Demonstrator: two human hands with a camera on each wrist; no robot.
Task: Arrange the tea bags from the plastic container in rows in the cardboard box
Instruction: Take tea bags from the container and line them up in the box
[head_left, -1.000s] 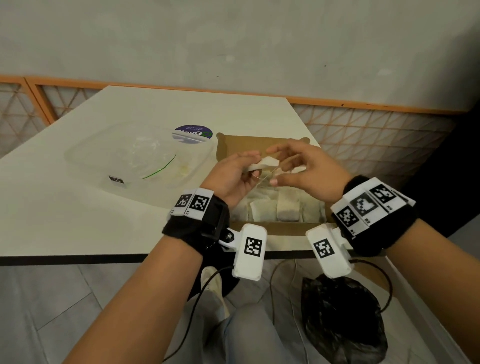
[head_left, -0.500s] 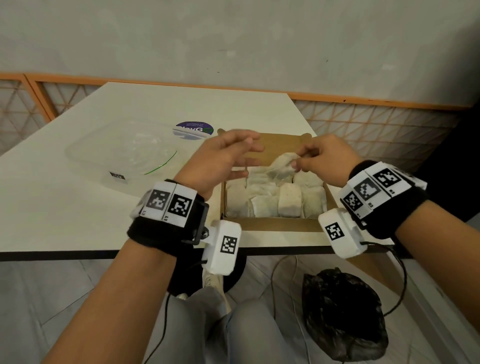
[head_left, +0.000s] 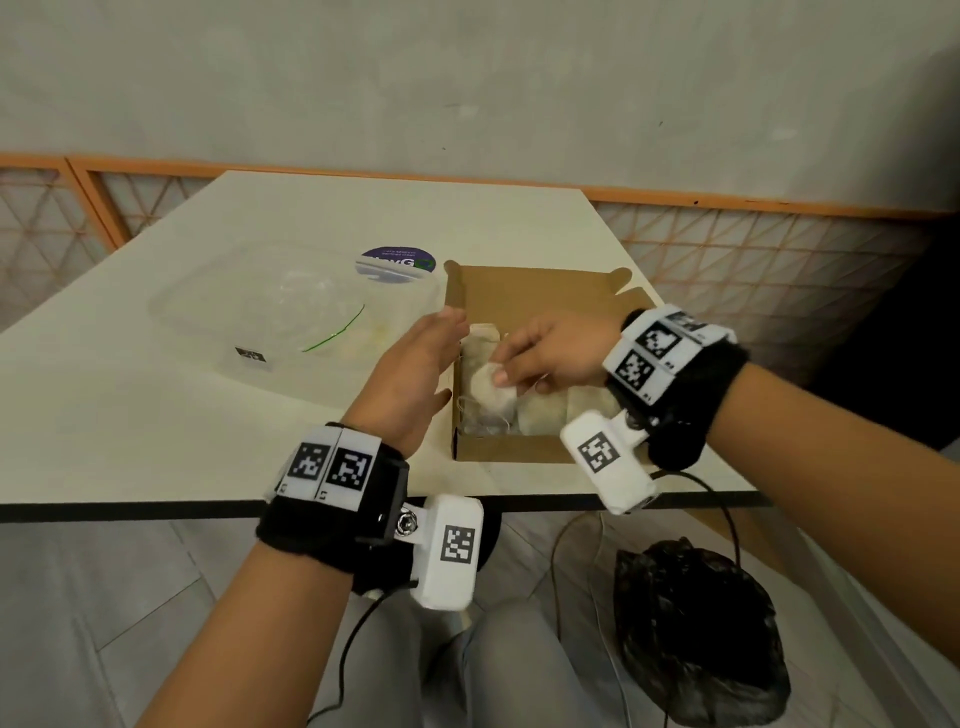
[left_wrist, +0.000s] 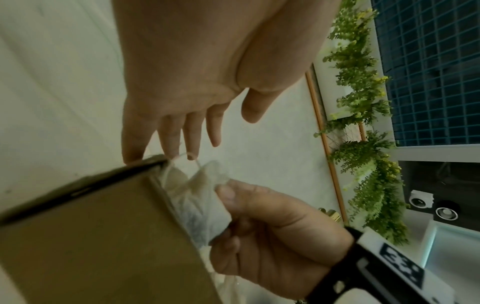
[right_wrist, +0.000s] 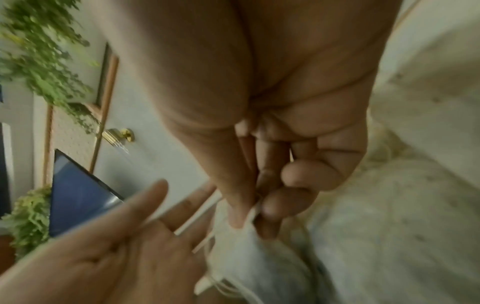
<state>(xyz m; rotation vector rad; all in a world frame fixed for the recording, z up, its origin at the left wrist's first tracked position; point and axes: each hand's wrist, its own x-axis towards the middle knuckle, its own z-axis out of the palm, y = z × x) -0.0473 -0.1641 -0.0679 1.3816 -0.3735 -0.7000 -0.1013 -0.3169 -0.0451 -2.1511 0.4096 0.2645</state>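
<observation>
The brown cardboard box (head_left: 540, 291) stands on the table with its flaps up and several pale tea bags (head_left: 540, 410) packed in rows inside. My right hand (head_left: 550, 353) is over the box's left side and pinches one tea bag (head_left: 491, 387) between thumb and fingers, low among the others. The same tea bag (left_wrist: 200, 205) shows pinched at the box wall (left_wrist: 98, 236), and again as a pale tea bag (right_wrist: 249, 257) in the right wrist view. My left hand (head_left: 415, 364) is flat with straight fingers just outside the box's left wall, holding nothing.
A clear plastic container (head_left: 270, 322) with a green thread in it sits left of the box. A round purple sticker (head_left: 397, 260) lies behind it. The table's front edge (head_left: 156, 506) is near my wrists. A black bag (head_left: 696, 634) lies on the floor below.
My right hand has carried the tea bag down to the left side of the box. My left hand let go, opened flat and moved down beside the box's left wall.
</observation>
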